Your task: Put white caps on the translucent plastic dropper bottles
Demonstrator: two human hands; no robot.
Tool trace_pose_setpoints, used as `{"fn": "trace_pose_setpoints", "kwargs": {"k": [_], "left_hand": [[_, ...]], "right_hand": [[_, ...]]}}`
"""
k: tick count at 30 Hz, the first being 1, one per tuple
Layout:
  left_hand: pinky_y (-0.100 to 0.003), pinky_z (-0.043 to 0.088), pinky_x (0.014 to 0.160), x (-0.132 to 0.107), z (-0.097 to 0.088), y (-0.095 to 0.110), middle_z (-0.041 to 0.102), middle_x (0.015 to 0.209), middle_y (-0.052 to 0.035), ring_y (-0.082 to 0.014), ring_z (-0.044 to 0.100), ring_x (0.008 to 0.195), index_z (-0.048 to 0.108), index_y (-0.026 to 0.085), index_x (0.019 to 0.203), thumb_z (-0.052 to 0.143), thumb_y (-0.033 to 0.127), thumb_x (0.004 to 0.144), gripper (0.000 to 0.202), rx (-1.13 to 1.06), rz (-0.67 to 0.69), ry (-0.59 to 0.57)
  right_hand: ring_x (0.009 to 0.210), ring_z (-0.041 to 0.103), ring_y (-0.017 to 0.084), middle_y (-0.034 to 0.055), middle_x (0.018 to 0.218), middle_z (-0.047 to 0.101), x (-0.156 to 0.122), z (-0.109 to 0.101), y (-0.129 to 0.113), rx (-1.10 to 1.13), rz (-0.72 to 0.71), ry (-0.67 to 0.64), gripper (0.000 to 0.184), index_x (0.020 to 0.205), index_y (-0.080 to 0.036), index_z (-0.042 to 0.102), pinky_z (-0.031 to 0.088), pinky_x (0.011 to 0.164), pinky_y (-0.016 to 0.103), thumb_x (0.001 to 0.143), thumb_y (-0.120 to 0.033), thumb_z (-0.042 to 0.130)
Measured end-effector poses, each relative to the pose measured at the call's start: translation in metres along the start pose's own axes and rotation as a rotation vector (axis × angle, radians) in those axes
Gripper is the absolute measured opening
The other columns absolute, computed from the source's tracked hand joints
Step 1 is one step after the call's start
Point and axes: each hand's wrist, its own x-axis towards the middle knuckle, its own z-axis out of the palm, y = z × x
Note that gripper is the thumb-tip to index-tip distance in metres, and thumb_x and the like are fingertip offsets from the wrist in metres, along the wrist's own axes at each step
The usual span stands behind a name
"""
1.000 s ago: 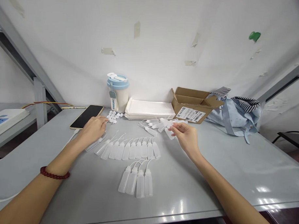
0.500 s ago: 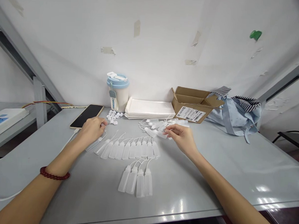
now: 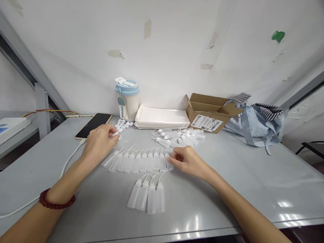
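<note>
Head | end bottle (image 3: 170, 167) under right fingers (image 3: 174, 161) | cap (image 3: 120, 137) beside left fingers (image 3: 114, 139)

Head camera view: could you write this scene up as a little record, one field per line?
Left hand: fingers at the small white caps; grip unclear
Right hand: fingers at the right end of the bottle row; grip unclear
Nearest the person: four bottles
Beyond right hand: bottle pile
Far side: lidded cup, white stack, open cardboard box, blue bag
Far left: phone
</note>
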Motion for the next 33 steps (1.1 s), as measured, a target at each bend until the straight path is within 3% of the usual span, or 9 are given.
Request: {"fn": "trace_pose_setpoints", "kwargs": {"k": [5, 9, 12, 15, 20, 26, 30, 33], "left_hand": [[-0.032, 0.048, 0.072, -0.019, 0.005, 0.028, 0.064, 0.085, -0.0047, -0.0205, 0.062, 0.076, 0.054, 0.019, 0.084, 0.050, 0.027, 0.076, 0.012, -0.114, 0.080, 0.040], [-0.032, 0.048, 0.068, -0.027, 0.007, 0.038, 0.064, 0.083, -0.0041, -0.0197, 0.061, 0.073, 0.056, 0.019, 0.085, 0.052, 0.027, 0.076, 0.013, -0.217, 0.116, 0.047], [-0.032, 0.048, 0.069, -0.028, 0.007, 0.040, 0.065, 0.084, -0.0035, -0.0190, 0.061, 0.074, 0.055, 0.019, 0.084, 0.053, 0.026, 0.075, 0.011, -0.240, 0.112, 0.031], [-0.032, 0.049, 0.070, -0.029, 0.007, 0.040, 0.065, 0.084, -0.0035, -0.0189, 0.061, 0.074, 0.056, 0.019, 0.085, 0.054, 0.026, 0.075, 0.012, -0.248, 0.094, 0.021], [-0.031, 0.049, 0.069, -0.030, 0.004, 0.042, 0.064, 0.084, -0.0032, -0.0188, 0.061, 0.075, 0.057, 0.018, 0.086, 0.053, 0.028, 0.076, 0.014, -0.262, 0.070, 0.017], [-0.031, 0.048, 0.069, -0.029, 0.005, 0.043, 0.064, 0.084, -0.0036, -0.0187, 0.060, 0.074, 0.057, 0.018, 0.088, 0.054, 0.029, 0.077, 0.017, -0.285, 0.065, 0.024], [-0.032, 0.047, 0.070, -0.030, 0.007, 0.042, 0.064, 0.084, -0.0038, -0.0191, 0.060, 0.074, 0.058, 0.018, 0.088, 0.056, 0.029, 0.076, 0.017, -0.311, 0.067, 0.032], [-0.033, 0.046, 0.070, -0.031, 0.006, 0.043, 0.064, 0.084, -0.0042, -0.0199, 0.060, 0.075, 0.058, 0.018, 0.088, 0.057, 0.030, 0.076, 0.018, -0.339, 0.041, 0.022]], "right_hand": [[0.047, 0.040, 0.009, -0.0026, 0.052, 0.049, 0.000, 0.005, 0.000, -0.089, 0.056, -0.054, 0.029, 0.054, -0.018, 0.045, 0.027, 0.045, 0.023, 0.078, -0.029, 0.056], [0.047, 0.040, 0.010, -0.0021, 0.051, 0.050, 0.002, 0.006, 0.003, -0.097, 0.083, -0.047, 0.030, 0.052, -0.019, 0.044, 0.027, 0.045, 0.023, 0.077, -0.030, 0.056], [0.048, 0.042, 0.010, -0.0022, 0.053, 0.051, 0.003, 0.007, 0.006, -0.100, 0.107, -0.031, 0.028, 0.056, -0.019, 0.046, 0.027, 0.044, 0.023, 0.076, -0.033, 0.058], [0.046, 0.042, 0.011, -0.0051, 0.052, 0.050, 0.003, 0.007, 0.008, -0.075, 0.147, -0.023, 0.021, 0.073, -0.019, 0.049, 0.027, 0.043, 0.022, 0.074, -0.036, 0.061], [0.046, 0.045, 0.012, -0.0066, 0.051, 0.051, 0.002, 0.005, 0.006, -0.024, 0.122, -0.067, 0.026, 0.098, -0.019, 0.052, 0.030, 0.045, 0.023, 0.078, -0.034, 0.059], [0.047, 0.043, 0.011, -0.0059, 0.051, 0.050, 0.001, 0.003, 0.004, -0.044, 0.089, -0.086, 0.022, 0.097, -0.016, 0.060, 0.029, 0.048, 0.023, 0.077, -0.025, 0.057], [0.045, 0.037, 0.010, -0.0085, 0.046, 0.044, 0.002, 0.002, 0.005, -0.043, 0.084, -0.067, 0.020, 0.092, -0.016, 0.059, 0.028, 0.046, 0.022, 0.074, -0.020, 0.056], [0.045, 0.038, 0.009, -0.0083, 0.047, 0.047, 0.003, 0.000, 0.003, -0.041, 0.076, -0.034, 0.017, 0.091, -0.016, 0.057, 0.030, 0.048, 0.022, 0.075, -0.020, 0.054]]}}
